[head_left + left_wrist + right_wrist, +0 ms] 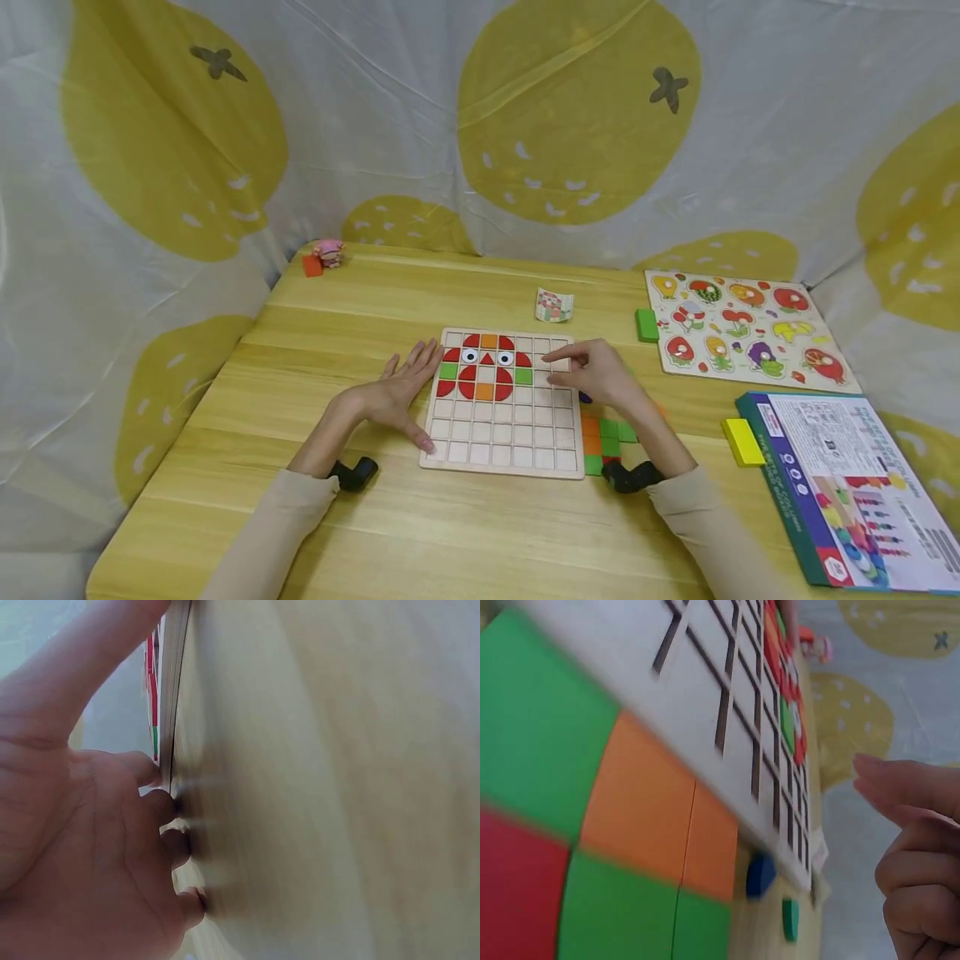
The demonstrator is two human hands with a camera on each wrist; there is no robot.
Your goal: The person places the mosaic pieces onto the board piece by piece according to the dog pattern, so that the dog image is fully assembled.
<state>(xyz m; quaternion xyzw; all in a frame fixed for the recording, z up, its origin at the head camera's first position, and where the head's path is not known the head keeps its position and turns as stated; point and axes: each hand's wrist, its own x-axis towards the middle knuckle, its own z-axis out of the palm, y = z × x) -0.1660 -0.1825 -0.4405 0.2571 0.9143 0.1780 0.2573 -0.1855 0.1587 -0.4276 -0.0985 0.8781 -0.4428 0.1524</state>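
Note:
A wooden grid board (502,433) lies on the table, its upper rows partly filled with red, green, orange and white tiles. The tiles (486,367) form a face-like pattern with two eyes. My left hand (393,392) is spread at the board's left side, thumb on the lower left corner and fingers along the edge. In the left wrist view, its fingertips (176,847) rest beside the board's side. Over the right columns hovers my right hand (596,375), index finger and thumb extended, the other fingers curled. Nothing shows between its fingertips (866,761).
Green, orange and red tiles (609,433) lie right of the board, partly under my right forearm. Behind it is a small pattern card (553,306). A fruit puzzle (750,333), a green block (646,326), a yellow block (742,442) and a box (855,483) lie to the right.

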